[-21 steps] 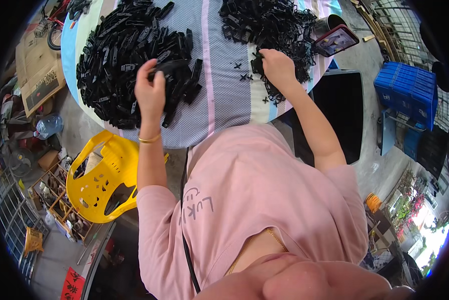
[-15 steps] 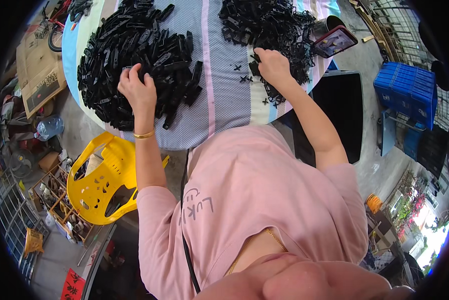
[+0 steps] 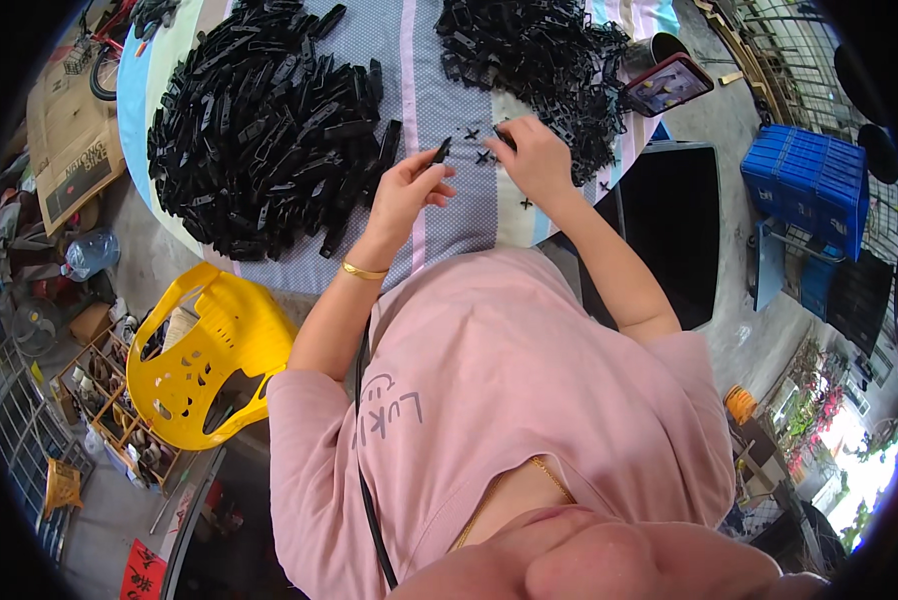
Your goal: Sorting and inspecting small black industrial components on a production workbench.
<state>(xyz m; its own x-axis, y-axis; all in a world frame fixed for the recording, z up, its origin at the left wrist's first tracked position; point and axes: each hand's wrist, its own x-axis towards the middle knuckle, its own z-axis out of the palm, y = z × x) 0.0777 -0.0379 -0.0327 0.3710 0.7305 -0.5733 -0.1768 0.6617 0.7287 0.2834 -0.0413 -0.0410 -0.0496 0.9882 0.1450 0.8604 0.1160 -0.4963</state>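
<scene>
Now, beyond both hands the bench (image 3: 439, 215) carries two black heaps: long clips (image 3: 259, 140) past my left hand (image 3: 404, 190), tangled small pieces (image 3: 529, 60) past my right hand (image 3: 534, 160). Left grip is pinched together on one black clip (image 3: 439, 152); right fingers are curled over a small cross piece (image 3: 484, 157), contact I cannot tell. Best, I judge, to line them up over the bare cloth between my hands, clear of the near edge and the phone (image 3: 667, 84)
</scene>
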